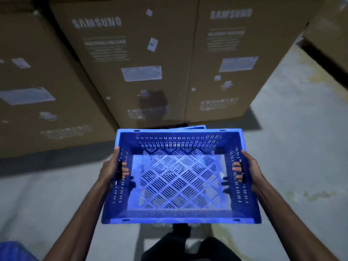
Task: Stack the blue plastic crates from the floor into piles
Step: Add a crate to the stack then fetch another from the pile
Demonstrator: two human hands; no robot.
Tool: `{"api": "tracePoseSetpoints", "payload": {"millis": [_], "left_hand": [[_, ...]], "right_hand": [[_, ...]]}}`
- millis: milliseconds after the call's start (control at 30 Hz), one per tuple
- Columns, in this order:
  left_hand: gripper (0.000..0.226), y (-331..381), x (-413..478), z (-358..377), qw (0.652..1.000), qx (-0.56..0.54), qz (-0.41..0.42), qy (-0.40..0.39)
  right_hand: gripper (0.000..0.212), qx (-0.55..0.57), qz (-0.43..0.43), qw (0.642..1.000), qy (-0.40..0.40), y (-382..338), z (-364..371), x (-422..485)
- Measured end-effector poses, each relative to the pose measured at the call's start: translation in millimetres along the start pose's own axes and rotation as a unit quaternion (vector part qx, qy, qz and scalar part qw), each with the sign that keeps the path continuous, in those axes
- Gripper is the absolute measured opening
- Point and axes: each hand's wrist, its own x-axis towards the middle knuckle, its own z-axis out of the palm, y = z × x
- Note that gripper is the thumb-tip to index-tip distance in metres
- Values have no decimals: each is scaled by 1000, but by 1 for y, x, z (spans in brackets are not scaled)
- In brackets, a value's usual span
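A blue crate (180,181) sits in the centre of the frame, held off the grey floor (293,147) by both hands. The left hand (111,169) grips the handle slot in the crate's left wall, its fingers (125,169) curled through to the inside. The right hand (249,170) does the same on the right wall. The crate is empty and open side up. Just behind its far rim shows the edge of another blue crate (195,127). Tall cardboard boxes (143,53) fill the upper frame. Something blue (11,249) lies at the lower left, too blurred to identify.
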Motion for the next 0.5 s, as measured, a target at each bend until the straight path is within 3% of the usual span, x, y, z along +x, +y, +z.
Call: {"api": "tracePoseSetpoints", "payload": {"millis": [233, 500], "left_hand": [[104, 44, 88, 14, 998, -13, -36, 42], [101, 39, 181, 36, 994, -3, -45, 102]], "right_hand": [[55, -32, 28, 998, -43, -84, 69, 90], [52, -46, 65, 993, -85, -113, 124, 198]]}}
